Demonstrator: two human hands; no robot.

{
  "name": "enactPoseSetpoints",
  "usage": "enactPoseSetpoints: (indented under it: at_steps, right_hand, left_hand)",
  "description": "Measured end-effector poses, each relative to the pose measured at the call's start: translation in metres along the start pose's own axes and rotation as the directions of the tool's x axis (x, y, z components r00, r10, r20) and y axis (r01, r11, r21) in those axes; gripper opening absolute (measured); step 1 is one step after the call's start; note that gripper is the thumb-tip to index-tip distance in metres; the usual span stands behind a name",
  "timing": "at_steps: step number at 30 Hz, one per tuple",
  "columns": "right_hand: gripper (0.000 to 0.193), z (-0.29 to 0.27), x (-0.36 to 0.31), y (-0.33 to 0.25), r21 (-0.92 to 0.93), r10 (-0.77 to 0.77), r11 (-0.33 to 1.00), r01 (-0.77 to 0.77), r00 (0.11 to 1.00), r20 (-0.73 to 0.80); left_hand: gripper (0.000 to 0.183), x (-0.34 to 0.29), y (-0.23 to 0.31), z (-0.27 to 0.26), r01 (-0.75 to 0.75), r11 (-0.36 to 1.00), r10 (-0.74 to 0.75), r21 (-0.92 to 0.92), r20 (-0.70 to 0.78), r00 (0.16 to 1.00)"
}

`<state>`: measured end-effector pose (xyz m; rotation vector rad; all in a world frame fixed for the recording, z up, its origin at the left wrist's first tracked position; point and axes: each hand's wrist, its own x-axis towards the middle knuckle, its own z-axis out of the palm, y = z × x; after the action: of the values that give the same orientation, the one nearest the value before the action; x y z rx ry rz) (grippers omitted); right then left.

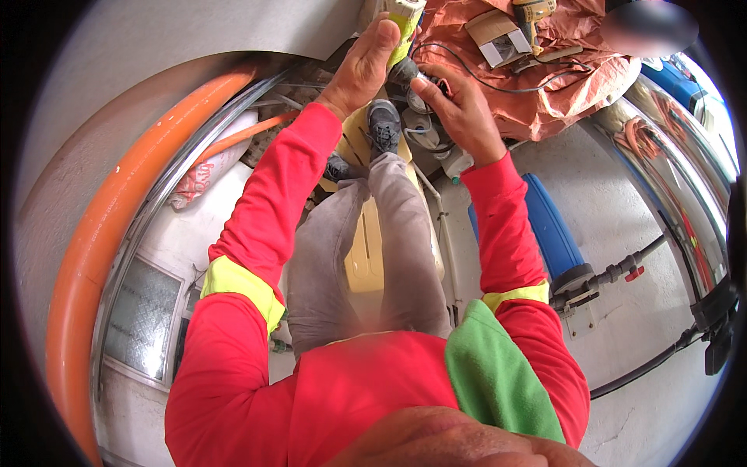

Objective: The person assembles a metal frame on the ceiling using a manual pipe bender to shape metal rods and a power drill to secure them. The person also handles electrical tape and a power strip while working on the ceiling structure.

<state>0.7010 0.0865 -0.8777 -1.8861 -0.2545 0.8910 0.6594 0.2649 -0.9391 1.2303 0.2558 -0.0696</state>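
Observation:
At the top of the head view, my left hand [366, 66] is wrapped round the body of a yellow-green tool [404, 33] with a dark, rounded lower end. Its upper part runs out of the picture, and its exact kind cannot be made out. My right hand [465, 109] is closed just right of that dark end, thumb toward it. A small dark thing seems to lie between its fingers, mostly hidden. Both arms reach forward, in red sleeves with yellow bands.
An orange-red tarp [467, 109] carries an open small box [498, 40], a yellow drill [534, 17] and a black cable. My shoes stand on a yellow surface [366, 257]. A blue cylinder [551, 226] with black piping is at right; a thick orange pipe [93, 265] curves at left.

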Motion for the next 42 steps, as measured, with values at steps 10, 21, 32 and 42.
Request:
enactPoseSetpoints:
  at_steps: [10,21,32,42]
  right_hand:
    - [0.043,-0.020,0.031,0.010,0.032,0.014,0.999,-0.024,0.957,0.290]
    - [0.043,0.004,0.021,0.013,-0.362,-0.346,0.889,0.278,0.928,-0.136]
    - [0.039,0.015,0.042,0.037,-0.447,-0.342,0.861,0.242,0.927,-0.157]
    - [0.061,-0.129,0.104,0.230,-0.542,-0.064,0.815,-0.206,0.897,-0.437]
  left_hand:
    - [0.065,0.012,-0.009,-0.008,0.204,0.979,-0.204,0.017,-0.004,0.979]
    - [0.065,0.014,-0.019,-0.005,0.110,0.987,-0.115,-0.114,-0.039,0.993]
    - [0.044,0.038,-0.056,-0.005,0.180,0.983,-0.181,-0.018,-0.162,0.970]
    - [0.040,0.069,-0.096,-0.048,0.473,0.880,-0.458,-0.036,-0.327,0.827]
